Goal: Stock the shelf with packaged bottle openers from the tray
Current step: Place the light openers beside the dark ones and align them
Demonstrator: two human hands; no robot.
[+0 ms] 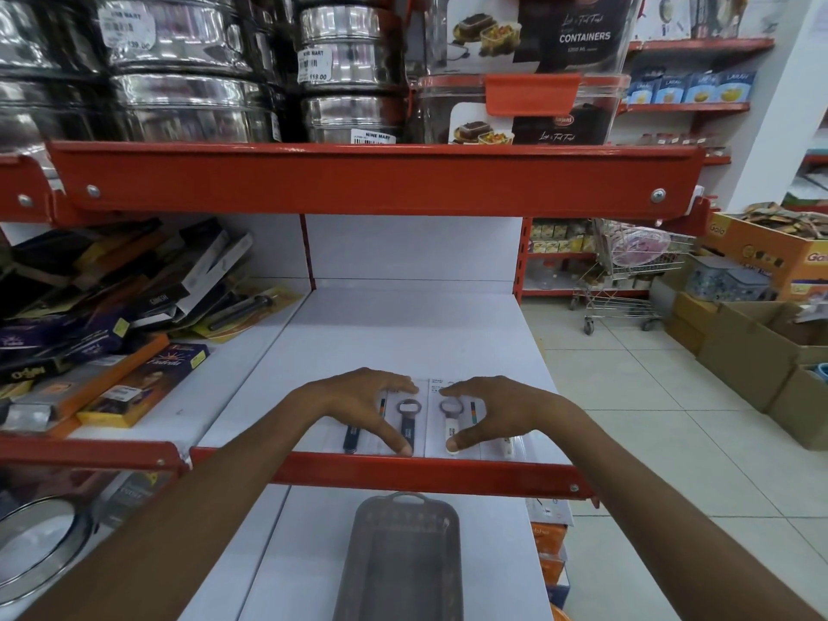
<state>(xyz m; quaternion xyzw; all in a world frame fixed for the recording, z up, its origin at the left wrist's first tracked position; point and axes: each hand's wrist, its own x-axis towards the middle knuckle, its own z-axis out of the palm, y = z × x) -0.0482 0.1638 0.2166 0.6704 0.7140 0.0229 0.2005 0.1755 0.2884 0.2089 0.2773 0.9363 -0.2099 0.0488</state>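
Two packaged bottle openers lie flat, side by side, at the front edge of the white shelf (403,333), just behind its red front rail (430,475). The left pack (405,425) shows a dark-handled opener with a metal ring at its top; a second dark handle shows further left under the left hand. The right pack (450,425) shows a white-handled opener with the same metal ring, and another white handle tip pokes out beyond the right thumb side.

The left hand (358,403) rests palm down on the left pack, fingers spread wide and curved, its fingertips at the pack's far edge and its thumb pressed on the near edge by the rail. The right hand (497,410) mirrors it on the right pack, fingers wide, index tip at the far edge, thumb on the bottom of the white handle. The two index fingertips almost meet above the ring ends. Neither hand closes around a pack; both press or steady them flat.

Below the thumbs, on the lower shelf, sits a dark mesh tray (403,558) with a handle at its far end; it looks empty. To the left of the left hand, the neighbouring shelf bay holds a jumble of boxed goods (130,333). Above the fingers, the upper shelf carries steel tins (188,69) and plastic containers (528,60).
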